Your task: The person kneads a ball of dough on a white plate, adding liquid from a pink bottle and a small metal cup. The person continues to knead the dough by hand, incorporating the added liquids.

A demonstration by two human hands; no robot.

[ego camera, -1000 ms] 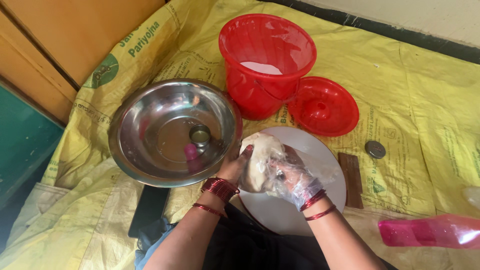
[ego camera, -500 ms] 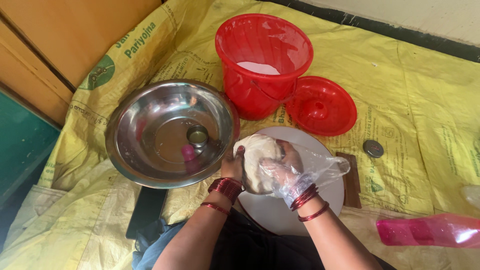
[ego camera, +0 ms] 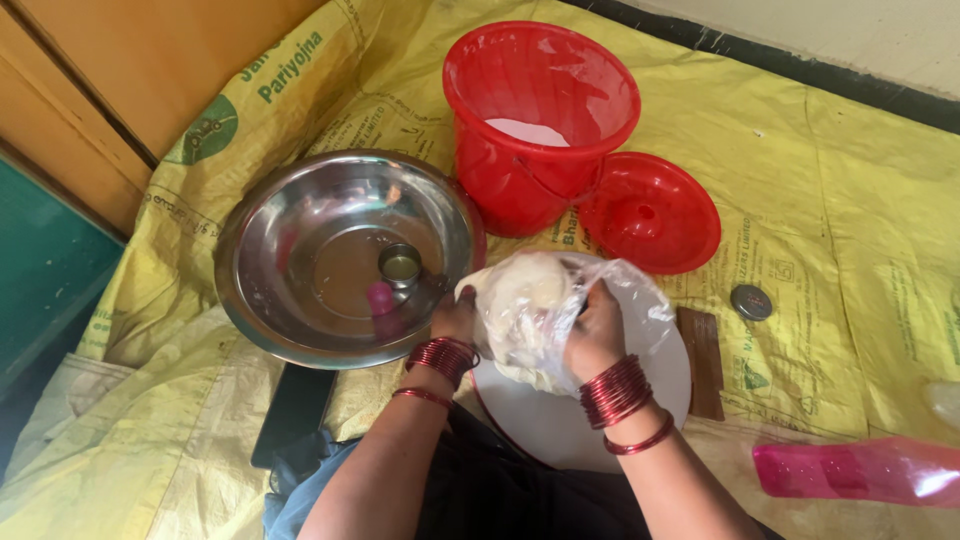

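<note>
A lump of pale dough wrapped in a clear plastic bag point(ego camera: 527, 312) is held over a round white board point(ego camera: 640, 385). My left hand point(ego camera: 455, 318) grips the bag's left side, fingers mostly hidden behind it. My right hand point(ego camera: 595, 330) presses on the bag's right side, where loose plastic flares out. Both wrists wear red bangles.
A large steel bowl point(ego camera: 270, 270) with a small steel cup point(ego camera: 400, 265) inside sits to the left. A red bucket point(ego camera: 540, 110) with white flour and its red lid point(ego camera: 650, 212) stand behind. A brown wooden block point(ego camera: 703, 360), a small metal cap point(ego camera: 751, 301) and a pink bottle point(ego camera: 860, 470) lie right, on yellow sacking.
The plastic has moved from around my right hand to cover the dough lump. Both hands now clasp the wrapped lump, shifted slightly.
</note>
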